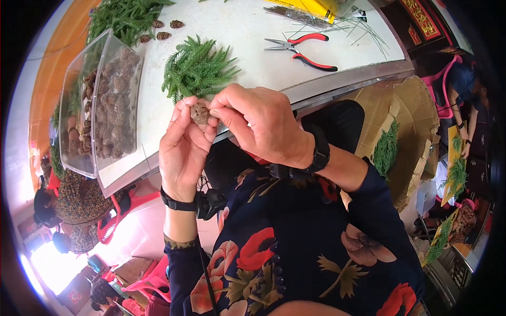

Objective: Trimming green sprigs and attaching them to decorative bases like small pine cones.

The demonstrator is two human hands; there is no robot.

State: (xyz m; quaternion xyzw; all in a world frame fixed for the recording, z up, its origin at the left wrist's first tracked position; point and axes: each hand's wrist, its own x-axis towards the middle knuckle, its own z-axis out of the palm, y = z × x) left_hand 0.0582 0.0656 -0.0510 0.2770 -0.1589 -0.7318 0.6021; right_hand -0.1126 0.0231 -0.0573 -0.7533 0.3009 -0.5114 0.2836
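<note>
Between my two hands, just past the table's near edge, is a small brown pine cone. My left hand holds it from the left with thumb and fingers. The thumb and forefinger of my right hand pinch at its right side; whether anything thin is in that pinch is too small to tell. A bunch of green artificial fir sprigs lies on the white table right beyond my hands.
Left on the table stands a clear plastic box of pine cones, with several loose cones behind. Red-handled pliers and thin green wires lie to the right. A cardboard box with greenery sits beside me. Other people work nearby.
</note>
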